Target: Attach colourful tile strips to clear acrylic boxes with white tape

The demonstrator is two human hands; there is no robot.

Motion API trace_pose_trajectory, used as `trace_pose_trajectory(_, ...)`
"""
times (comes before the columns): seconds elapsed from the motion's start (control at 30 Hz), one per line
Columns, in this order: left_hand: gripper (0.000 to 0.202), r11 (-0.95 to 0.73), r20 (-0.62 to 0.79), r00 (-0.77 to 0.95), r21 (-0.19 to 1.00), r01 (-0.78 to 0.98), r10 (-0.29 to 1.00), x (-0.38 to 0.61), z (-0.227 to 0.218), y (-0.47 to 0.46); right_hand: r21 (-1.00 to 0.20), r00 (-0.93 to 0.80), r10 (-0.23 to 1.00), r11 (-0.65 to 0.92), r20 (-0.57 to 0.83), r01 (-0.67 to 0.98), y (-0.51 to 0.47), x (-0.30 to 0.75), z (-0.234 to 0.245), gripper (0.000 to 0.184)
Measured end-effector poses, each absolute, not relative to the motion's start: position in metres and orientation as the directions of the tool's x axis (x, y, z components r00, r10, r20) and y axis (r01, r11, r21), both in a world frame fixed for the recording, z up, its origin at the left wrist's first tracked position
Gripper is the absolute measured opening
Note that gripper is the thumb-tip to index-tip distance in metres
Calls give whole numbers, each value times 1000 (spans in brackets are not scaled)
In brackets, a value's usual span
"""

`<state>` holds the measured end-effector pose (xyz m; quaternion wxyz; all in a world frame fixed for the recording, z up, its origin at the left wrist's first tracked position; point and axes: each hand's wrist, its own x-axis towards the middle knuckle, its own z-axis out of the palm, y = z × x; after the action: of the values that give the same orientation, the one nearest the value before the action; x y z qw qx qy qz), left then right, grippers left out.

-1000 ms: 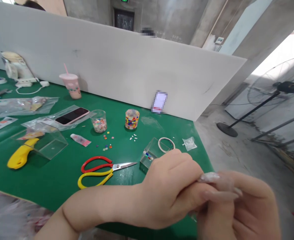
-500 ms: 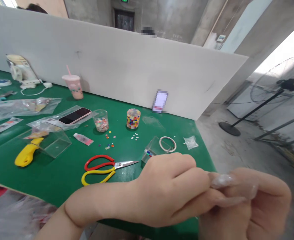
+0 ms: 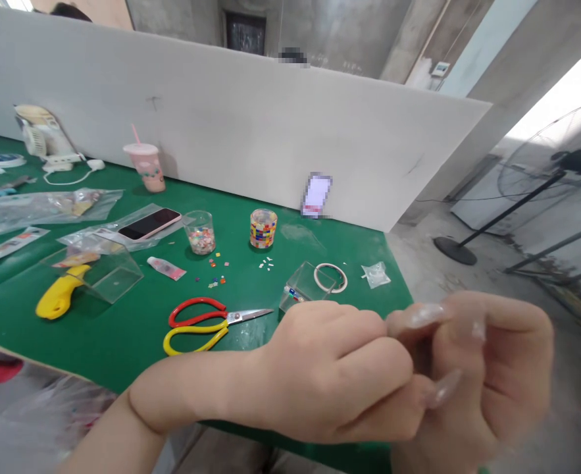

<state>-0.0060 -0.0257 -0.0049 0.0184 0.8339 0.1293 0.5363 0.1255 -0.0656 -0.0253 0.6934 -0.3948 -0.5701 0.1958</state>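
My left hand (image 3: 344,378) reaches in from the lower left, its fingers curled closed. My right hand (image 3: 502,368) meets it at the lower right, fingers bent inward and thumb close to the left fingertips. Whatever may be pinched between them is hidden by the fingers; only shiny nails show. Just beyond the left knuckles stands a clear angled plastic piece (image 3: 310,282) bearing a few coloured tiles, with a pale ring (image 3: 342,288) beside it. Scissors (image 3: 228,320) with one red and one yellow handle lie open behind my left forearm.
On the green table (image 3: 251,276) are a clear cup of mosaic tiles (image 3: 202,240), a tile-covered cup (image 3: 263,230), a small tube (image 3: 168,268), loose tiles, a yellow-handled tool (image 3: 60,299), a phone (image 3: 151,224) and a pink tumbler (image 3: 148,171). A white partition (image 3: 221,118) stands behind.
Both hands have shifted slightly left and the right hand has come up a little. The fingertips have turned, leaving a wider gap between them. The table things stay put.
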Motion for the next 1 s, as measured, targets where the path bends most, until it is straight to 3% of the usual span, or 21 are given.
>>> trace_pose_trajectory(0.1, 47, -966, 902, 368, 163, 198, 228, -2, -8, -28, -772, 355, 691, 608, 630, 186, -65, 122, -13, 12)
trace_pose_trajectory(0.33, 34, -962, 905, 349, 180, 206, 244, 0, -12, -25, -756, 334, 680, 606, 653, 245, -66, 122, -5, 19)
trace_pose_trajectory(0.67, 38, -944, 886, 342, 256, 206, 315, -6, -7, -18, -792, 358, 722, 603, 593, 96, -56, 128, -1, 28)
trace_pose_trajectory(1.0, 31, -932, 875, 332, 297, 210, 353, -18, 5, -11, -802, 93, 798, 583, 595, 125, -31, 153, -10, 34)
